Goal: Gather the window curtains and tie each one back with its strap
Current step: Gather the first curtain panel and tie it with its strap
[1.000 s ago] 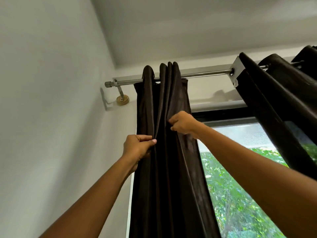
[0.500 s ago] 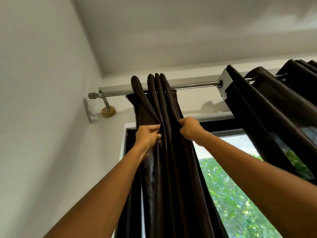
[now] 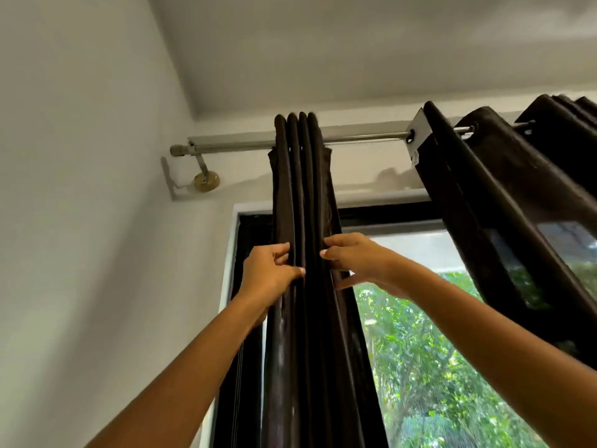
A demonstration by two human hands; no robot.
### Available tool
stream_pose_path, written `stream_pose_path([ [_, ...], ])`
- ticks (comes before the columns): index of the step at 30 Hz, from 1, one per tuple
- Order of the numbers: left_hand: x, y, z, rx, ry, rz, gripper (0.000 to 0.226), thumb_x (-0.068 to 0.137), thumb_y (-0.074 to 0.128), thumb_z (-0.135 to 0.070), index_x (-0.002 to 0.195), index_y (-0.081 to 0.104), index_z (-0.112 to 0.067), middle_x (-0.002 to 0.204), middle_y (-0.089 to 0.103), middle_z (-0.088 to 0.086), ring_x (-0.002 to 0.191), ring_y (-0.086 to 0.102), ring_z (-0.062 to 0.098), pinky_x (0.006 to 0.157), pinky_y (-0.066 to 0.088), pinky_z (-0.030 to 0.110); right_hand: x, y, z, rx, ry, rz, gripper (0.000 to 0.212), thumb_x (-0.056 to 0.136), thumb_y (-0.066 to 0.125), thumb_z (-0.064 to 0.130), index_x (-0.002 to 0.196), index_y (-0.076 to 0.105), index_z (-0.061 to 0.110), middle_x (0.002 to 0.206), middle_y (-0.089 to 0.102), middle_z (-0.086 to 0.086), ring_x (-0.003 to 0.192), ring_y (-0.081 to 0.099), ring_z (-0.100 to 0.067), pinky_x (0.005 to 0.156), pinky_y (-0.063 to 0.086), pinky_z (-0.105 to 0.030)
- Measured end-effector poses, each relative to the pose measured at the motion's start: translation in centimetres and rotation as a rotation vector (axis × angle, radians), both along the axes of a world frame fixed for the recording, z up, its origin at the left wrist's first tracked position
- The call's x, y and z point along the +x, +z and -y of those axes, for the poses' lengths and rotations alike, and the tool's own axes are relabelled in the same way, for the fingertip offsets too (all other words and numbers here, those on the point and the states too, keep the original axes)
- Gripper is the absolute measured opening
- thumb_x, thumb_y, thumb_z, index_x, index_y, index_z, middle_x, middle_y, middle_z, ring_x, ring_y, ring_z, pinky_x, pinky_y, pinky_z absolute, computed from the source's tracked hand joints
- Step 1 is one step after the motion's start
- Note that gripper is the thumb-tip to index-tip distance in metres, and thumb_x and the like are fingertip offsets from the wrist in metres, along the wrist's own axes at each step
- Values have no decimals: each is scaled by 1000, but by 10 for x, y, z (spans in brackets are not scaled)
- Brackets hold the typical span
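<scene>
Overhead, the gathered left curtain (image 3: 307, 195) hangs from the rod (image 3: 361, 139). Left hand (image 3: 268, 276) pinches its left pleats; right hand (image 3: 358, 263) pinches the right pleats. Second curtain (image 3: 517, 176) hangs well apart.

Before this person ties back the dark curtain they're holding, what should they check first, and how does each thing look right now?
1. Folds of the dark brown left curtain bunched together at the top: ok.
2. Left hand grips the folds: ok.
3. Right hand pinches the folds: ok.
4. Metal curtain rod sits in its brass wall bracket: ok.
5. Tie-back strap within reach: cannot tell, none in view.
6. Dark right curtain gathered: not ok, its folds are spread along the rod.
</scene>
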State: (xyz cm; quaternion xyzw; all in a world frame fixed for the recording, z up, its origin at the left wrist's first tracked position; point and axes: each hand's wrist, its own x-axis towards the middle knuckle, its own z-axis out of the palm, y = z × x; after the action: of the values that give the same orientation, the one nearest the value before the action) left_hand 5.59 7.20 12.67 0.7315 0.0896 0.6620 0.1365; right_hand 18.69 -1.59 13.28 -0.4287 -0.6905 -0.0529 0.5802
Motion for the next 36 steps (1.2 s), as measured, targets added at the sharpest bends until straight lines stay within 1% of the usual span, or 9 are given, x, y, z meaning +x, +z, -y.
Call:
stream_pose_path([
  [7, -17, -175, -8, -68, 43, -9, 47, 89, 63, -10, 134, 50, -9, 131, 58, 5, 120, 55, 11, 81, 34, -5, -11, -147, -28, 60, -197, 7, 47, 95, 50, 40, 106, 57, -5, 93, 63, -28, 89, 62, -40, 83, 51, -54],
  [11, -21, -267, -6, -103, 119, -42, 52, 82, 72, -17, 130, 54, -8, 123, 63, 4, 113, 60, 9, 92, 43, 6, -19, -243, -34, 63, -267, -9, 48, 95, 53, 33, 134, 51, 6, 125, 62, -8, 117, 57, -21, 95, 43, -27],
  [19, -16, -420, 12, -290, 104, -36, 44, 85, 70, -10, 127, 57, -7, 105, 67, -9, 87, 58, -17, 81, 45, 3, -47, -392, -28, 3, -335, -91, 42, 94, 57, 21, 132, 53, 5, 117, 66, -14, 110, 63, -27, 89, 52, -46],
  [22, -22, -452, 21, -265, 182, 11, 34, 90, 63, -11, 124, 60, -10, 76, 62, -23, 58, 57, -10, 60, 44, 4, -49, -425, -16, -2, -334, -135, 35, 93, 59, 23, 126, 59, 11, 113, 69, -4, 102, 66, -17, 84, 56, -42],
  [24, -31, -468, 25, -262, 253, 69, 36, 90, 62, -12, 125, 58, -13, 64, 59, -16, 49, 52, 0, 50, 40, 8, -48, -443, -9, -25, -355, -123, 31, 92, 60, 24, 121, 62, 14, 108, 70, 3, 96, 66, -9, 80, 57, -38],
  [28, -42, -497, 10, -419, 290, 129, 46, 86, 68, -17, 130, 55, -14, 98, 73, 10, 85, 68, 15, 76, 55, 22, -48, -466, -2, -108, -405, -107, 25, 90, 63, 22, 115, 65, 17, 100, 70, 10, 89, 65, -2, 77, 58, -33],
  [31, -43, -513, -5, -601, 232, 92, 54, 81, 73, -19, 130, 54, -11, 120, 65, 4, 84, 61, -12, 78, 44, 1, -48, -478, -3, -157, -429, -110, 20, 89, 64, 21, 109, 67, 18, 93, 71, 10, 82, 65, -2, 74, 59, -31],
  [33, -47, -522, -20, -680, 211, 30, 61, 81, 73, -23, 135, 49, -9, 126, 61, 5, 83, 59, -15, 78, 42, 0, -47, -486, -2, -188, -434, -112, 15, 89, 64, 21, 104, 69, 19, 89, 71, 9, 79, 64, -2, 72, 58, -28],
  [36, -58, -527, -38, -729, 220, -54, 70, 79, 74, -29, 139, 44, -10, 134, 56, 7, 117, 57, 8, 101, 41, 19, -47, -500, -2, -222, -430, -114, 14, 90, 64, 22, 102, 70, 19, 89, 71, 11, 77, 63, 2, 71, 55, -18],
])
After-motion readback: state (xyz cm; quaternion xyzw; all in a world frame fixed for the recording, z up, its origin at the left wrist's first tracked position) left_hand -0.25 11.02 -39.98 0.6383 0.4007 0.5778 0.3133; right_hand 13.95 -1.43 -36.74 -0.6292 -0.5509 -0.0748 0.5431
